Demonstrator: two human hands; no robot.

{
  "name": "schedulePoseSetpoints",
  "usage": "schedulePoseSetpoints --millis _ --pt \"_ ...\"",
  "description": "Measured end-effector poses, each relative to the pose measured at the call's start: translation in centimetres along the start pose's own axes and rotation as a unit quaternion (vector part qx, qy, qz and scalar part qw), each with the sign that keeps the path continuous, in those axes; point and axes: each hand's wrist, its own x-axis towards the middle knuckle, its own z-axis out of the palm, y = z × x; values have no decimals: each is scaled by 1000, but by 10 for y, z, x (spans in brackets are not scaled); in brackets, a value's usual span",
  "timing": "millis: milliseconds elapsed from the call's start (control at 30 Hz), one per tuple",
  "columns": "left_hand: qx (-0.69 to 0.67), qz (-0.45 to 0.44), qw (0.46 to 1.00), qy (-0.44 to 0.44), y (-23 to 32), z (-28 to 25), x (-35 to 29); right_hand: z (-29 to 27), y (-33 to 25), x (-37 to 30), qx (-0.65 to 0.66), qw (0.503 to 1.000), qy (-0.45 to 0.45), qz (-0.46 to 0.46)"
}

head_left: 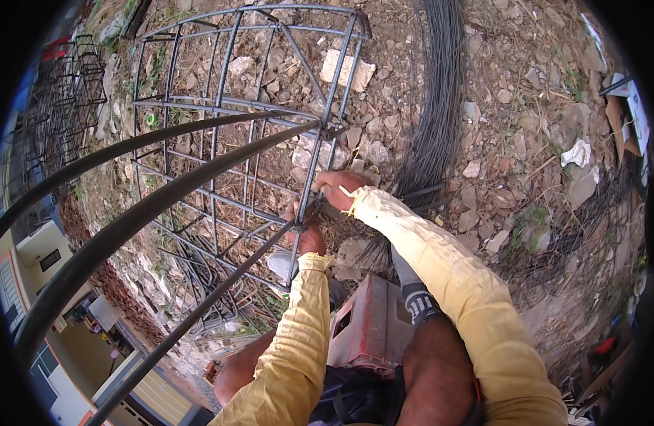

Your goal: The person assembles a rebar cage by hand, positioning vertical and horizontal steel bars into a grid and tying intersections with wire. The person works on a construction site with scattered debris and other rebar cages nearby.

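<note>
One rebar cage [218,108], landmark for all positions below, lies on stony ground in front of the seated person. Its near edge faces the body, presumably so that the crossings there sit within easy reach.

Three long bars [192,177] run from the cage's right edge toward the lower left, past the camera; their far ends are out of view.

Thin wire bundle [435,92]: laid right of the cage, well apart from it; probably set there to be close at hand without crossing the bars.

Reddish box [366,319]: below the cage, between the person's legs. Purpose uncertain.

Pale block [348,69]: at the cage's upper right corner, partly crossed by a bar. Cannot tell whether it props anything.

Left hand [311,236]: curled around the cage's right-edge bar at the lower crossing, apparently to steady the joint.

Right hand [341,190]: bent just above the left, beside the same bar. Whether it grasps anything, cannot tell; fingertips too obscured.

Yellow-green ring [151,119]: near the cage's left side; reason for placement unclear.
</note>
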Motion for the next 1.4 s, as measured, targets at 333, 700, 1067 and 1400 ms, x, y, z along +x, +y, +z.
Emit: schedulePoseSetpoints --millis 333,700,1067,1400 --pt "75 -39 996 -32 -4 -10 -2 20 13 8 17 1000 -13 -12" --pt "193 -98 957 -194 -18 -47 6 32 10 -2 27 992 103 -70" --pt "-75 -389 917 -39 8 -10 -5 46 23 -12 93 980 145 -101" --pt "259 44 965 0 10 -18 -8 32 8 -6 44 995 63 -57"
